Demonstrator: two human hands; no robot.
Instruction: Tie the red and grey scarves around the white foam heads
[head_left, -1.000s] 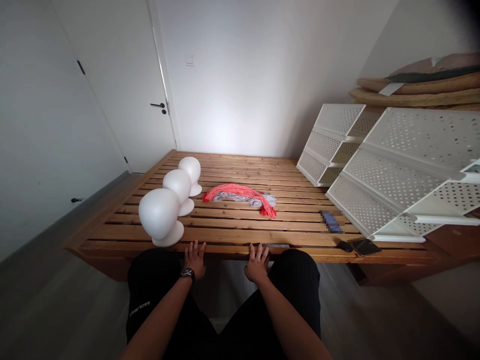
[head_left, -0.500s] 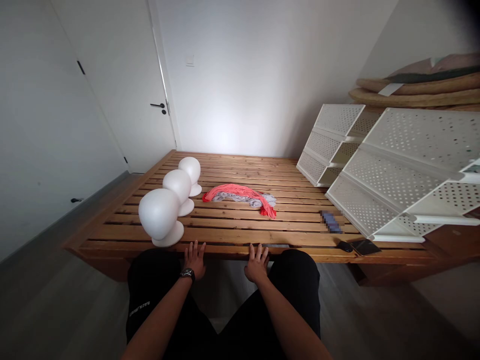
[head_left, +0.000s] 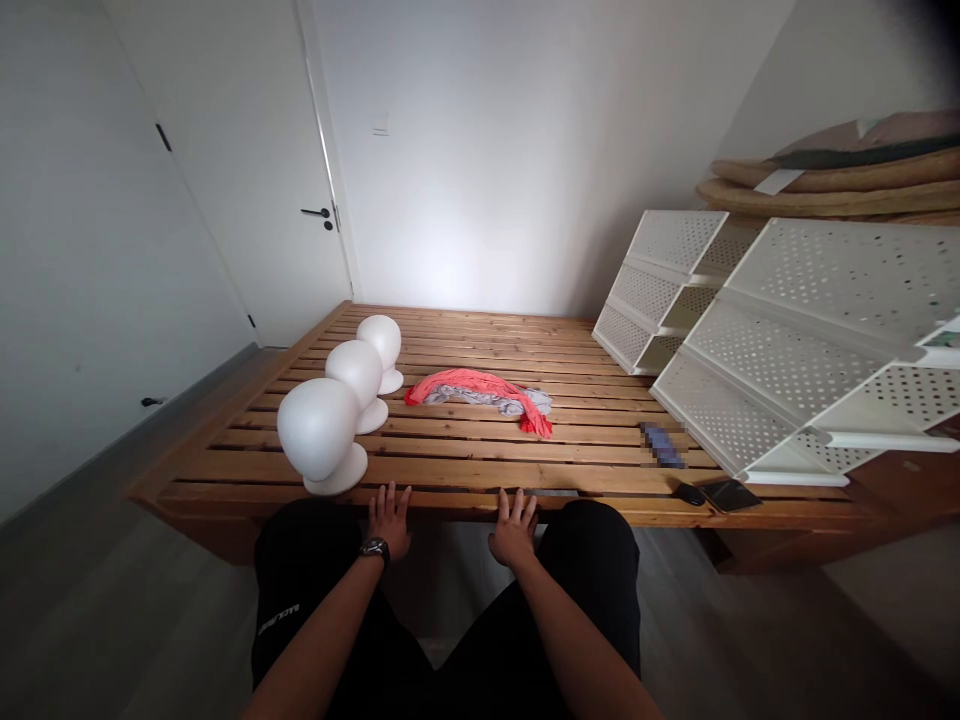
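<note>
My left hand (head_left: pixel 389 521), with a watch at the wrist, rests flat with fingers spread on the front edge of a slatted wooden platform (head_left: pixel 450 460). Along the same edge to the right, my right hand (head_left: pixel 514 527) lies open too; neither hand holds anything. Three white head-shaped stands on round bases line up at the left: the near one (head_left: pixel 319 430), the middle one (head_left: pixel 355 375) and the far one (head_left: pixel 380 345). Beyond my hands, a red cloth (head_left: pixel 472 380) lies crumpled in an arc, together with a grey cloth (head_left: pixel 457 394).
White perforated racks (head_left: pixel 795 340) stand at the right, with a stack of cushions (head_left: pixel 840 185) behind. Near the front right edge lie a pixelated blue item (head_left: pixel 662 445), a small black object (head_left: pixel 689 494) and a dark flat object (head_left: pixel 730 495). A door (head_left: pixel 247 150) is at the back left.
</note>
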